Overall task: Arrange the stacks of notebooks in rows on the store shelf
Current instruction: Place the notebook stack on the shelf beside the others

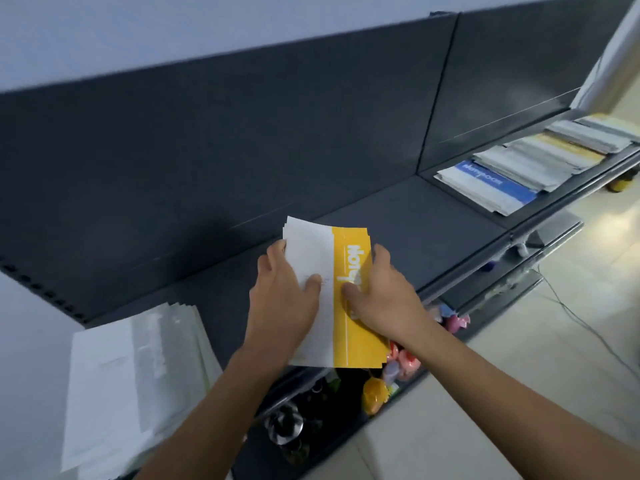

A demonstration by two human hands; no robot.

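A pale, bluish-white wall (173, 29) rises behind the dark grey shelf (433, 220), whose upright back panel (242, 133) is split by a vertical seam. Glossy cream floor tiles (519, 368) lie to the right, catching a bright sheen, and a thin cable (571, 313) trails across them. A lower tier (252, 459) holds small coloured items (401, 362), possibly toys.

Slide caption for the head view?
Left hand and right hand grip a yellow-and-white notebook stack at the dark shelf.

My left hand (284, 299) and right hand (381, 296) were bare. My left forearm (214, 403) and right forearm (502, 386) were bare too — long, slim, uncovered to the view's edge.
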